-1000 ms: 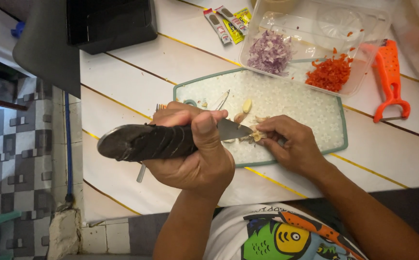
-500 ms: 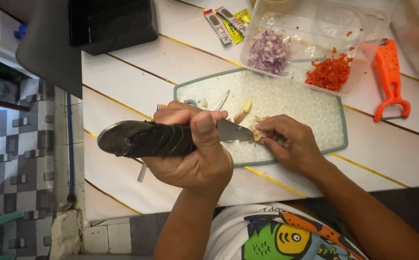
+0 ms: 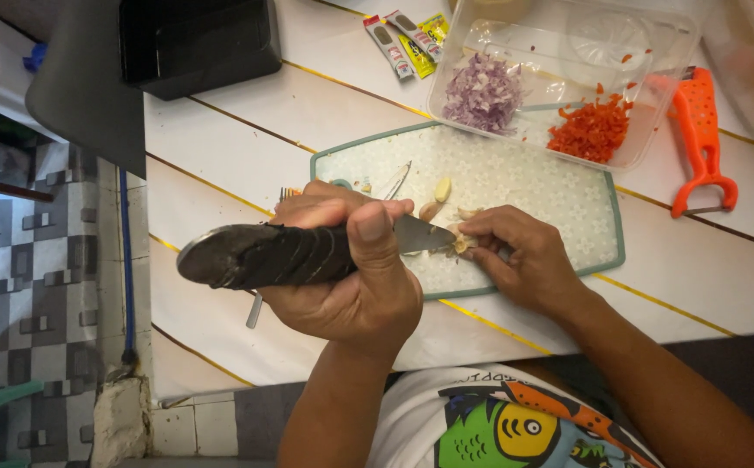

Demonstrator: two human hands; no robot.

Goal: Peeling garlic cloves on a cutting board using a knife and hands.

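Note:
My left hand (image 3: 351, 277) grips a knife (image 3: 264, 254) by its dark handle, the blade pointing right over a pale patterned cutting board (image 3: 559, 199). The blade tip meets a small garlic clove (image 3: 462, 245) that my right hand (image 3: 524, 260) pinches against the board. Two more peeled garlic cloves (image 3: 442, 189) lie on the board just above the blade, and thin peel scraps lie nearby.
A clear plastic tray (image 3: 654, 43) at the back holds chopped purple onion (image 3: 484, 91) and chopped red chilli (image 3: 592, 132). An orange peeler (image 3: 702, 139) lies to the right. Small sachets (image 3: 403, 39) and a black box (image 3: 191, 39) sit at the back. The table's left edge drops to a tiled floor.
The knife has shifted very slightly at the garlic clove; both hands stay in the same place.

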